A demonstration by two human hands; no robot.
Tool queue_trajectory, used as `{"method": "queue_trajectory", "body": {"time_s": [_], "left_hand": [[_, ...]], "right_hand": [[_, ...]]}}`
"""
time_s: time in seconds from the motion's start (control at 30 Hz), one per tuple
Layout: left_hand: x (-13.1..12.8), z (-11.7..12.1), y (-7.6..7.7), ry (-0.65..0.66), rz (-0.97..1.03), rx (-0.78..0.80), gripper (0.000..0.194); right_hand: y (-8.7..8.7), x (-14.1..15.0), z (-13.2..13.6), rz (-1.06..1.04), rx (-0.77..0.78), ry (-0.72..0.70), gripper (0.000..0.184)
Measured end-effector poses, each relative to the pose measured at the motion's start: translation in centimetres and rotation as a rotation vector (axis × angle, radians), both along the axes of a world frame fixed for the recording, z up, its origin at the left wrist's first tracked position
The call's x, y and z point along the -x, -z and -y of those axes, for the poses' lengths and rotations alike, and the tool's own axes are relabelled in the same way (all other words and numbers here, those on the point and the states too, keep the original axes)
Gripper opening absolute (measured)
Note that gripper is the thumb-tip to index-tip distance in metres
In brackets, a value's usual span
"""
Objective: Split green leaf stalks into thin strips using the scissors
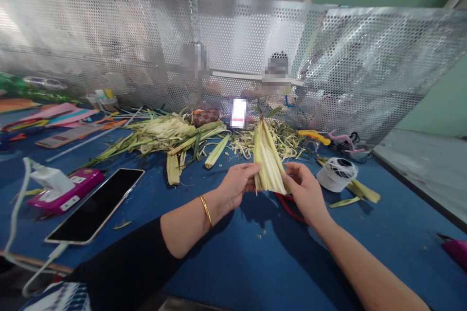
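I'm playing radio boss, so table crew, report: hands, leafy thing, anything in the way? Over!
Left hand and right hand pinching pale husk by its edges. Husk spread open above blue table. White spool near right hand, not blocking it.

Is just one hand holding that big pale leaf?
No, the left hand and right hand each hold one side of the pale leaf.

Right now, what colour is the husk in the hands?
The husk is pale yellow-green, best seen in the head view.
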State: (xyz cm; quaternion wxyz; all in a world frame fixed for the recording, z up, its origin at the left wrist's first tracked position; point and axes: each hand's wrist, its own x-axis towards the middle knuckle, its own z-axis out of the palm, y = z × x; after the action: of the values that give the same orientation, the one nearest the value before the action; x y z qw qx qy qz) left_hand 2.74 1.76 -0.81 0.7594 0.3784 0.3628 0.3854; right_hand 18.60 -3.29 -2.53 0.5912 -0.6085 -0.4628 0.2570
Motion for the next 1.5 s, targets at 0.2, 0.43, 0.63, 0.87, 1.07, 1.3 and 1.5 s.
{"method": "queue_trajectory", "body": {"time_s": [0.2, 0.43, 0.63, 0.87, 1.07, 1.3, 1.5], "left_hand": [[-0.1, 0.6, 0.0, 0.000, -0.034, -0.066, 0.016], [-0.2, 0.7, 0.3, 0.017, -0.042, -0.131, 0.019], [-0.3, 0.8, 0.6, 0.053, -0.075, -0.190, 0.021], [-0.2, 0.6, 0.4, 0.009, -0.092, -0.169, 0.019], [-0.1, -0.6, 0.7, -0.202, -0.114, -0.117, 0.019], [0.6, -2.2, 1.2, -0.307, -0.107, -0.082, 0.015], [0.7, -1.1, -0.4, -0.112, 0.043, 0.001, 0.018]], "right_hand": [[-0.1, 0.0, 0.5, 0.559, -0.144, -0.027, 0.020], [0.5, 0.3, 0.2, 0.390, 0.020, -0.140, 0.034], [0.1, 0.3, 0.4, 0.461, -0.007, -0.054, 0.031], [-0.1, 0.2, 0.2, 0.164, 0.024, -0.033, 0.025], [0.2, -0.3, -0.3, -0.139, -0.022, -0.072, 0.021], [-0.2, -1.3, -0.8, -0.219, -0.088, -0.001, 0.027], [-0.1, -1.2, -0.5, -0.042, -0.032, -0.039, 0.018]]}}
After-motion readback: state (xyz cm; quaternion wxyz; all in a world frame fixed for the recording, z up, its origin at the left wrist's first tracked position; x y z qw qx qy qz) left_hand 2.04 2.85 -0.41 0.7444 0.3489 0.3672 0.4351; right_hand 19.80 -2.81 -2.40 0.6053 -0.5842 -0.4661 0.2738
